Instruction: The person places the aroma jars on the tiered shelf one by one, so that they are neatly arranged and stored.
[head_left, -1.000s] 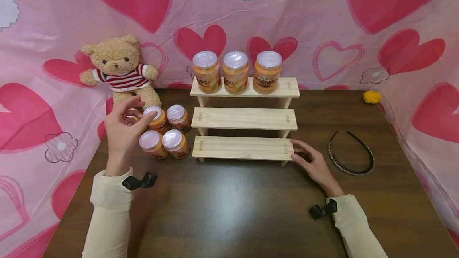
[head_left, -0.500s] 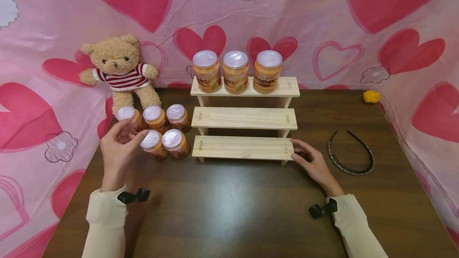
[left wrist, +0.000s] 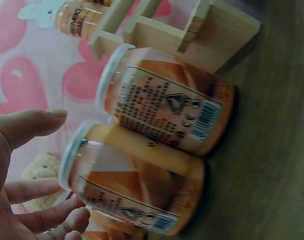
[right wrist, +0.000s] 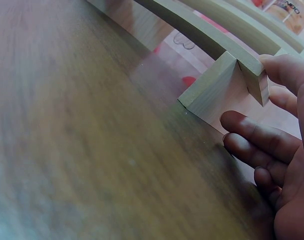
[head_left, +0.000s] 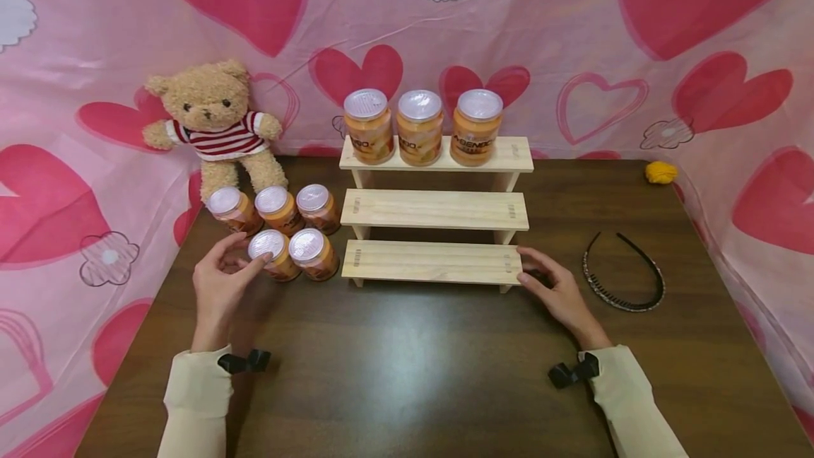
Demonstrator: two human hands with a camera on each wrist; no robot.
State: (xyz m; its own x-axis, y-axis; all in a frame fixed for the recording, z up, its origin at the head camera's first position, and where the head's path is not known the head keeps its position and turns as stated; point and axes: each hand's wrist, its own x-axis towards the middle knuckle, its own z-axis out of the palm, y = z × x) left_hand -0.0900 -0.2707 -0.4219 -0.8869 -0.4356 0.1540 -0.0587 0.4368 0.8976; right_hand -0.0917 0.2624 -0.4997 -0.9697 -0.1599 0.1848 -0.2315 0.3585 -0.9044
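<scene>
My left hand [head_left: 219, 281] reaches around the front-left orange jar [head_left: 280, 267], thumb over its silvery lid. In the left wrist view, a gap shows between the thumb [left wrist: 34, 127] and that lid; whether the other fingers touch the jar is hard to tell. Another jar [head_left: 318, 265] stands beside it, with three more in a row behind, the leftmost jar [head_left: 240, 218] near my fingertips. My right hand [head_left: 559, 295] holds the right end of the lowest step of a three-tier wooden stand [head_left: 432, 262] between thumb and index finger. Its other fingers hang loosely curled below.
Three similar jars [head_left: 420, 136] stand on the top tier; the middle tier [head_left: 432, 209] is bare wood. A teddy bear [head_left: 213, 119] sits behind the jars on the left. A black headband [head_left: 626, 306] and a yellow bundle [head_left: 661, 173] lie on the right.
My left hand has come away from the back-left jar, moving toward me and down to the front-left jar. The right hand has kept its place on the stand.
</scene>
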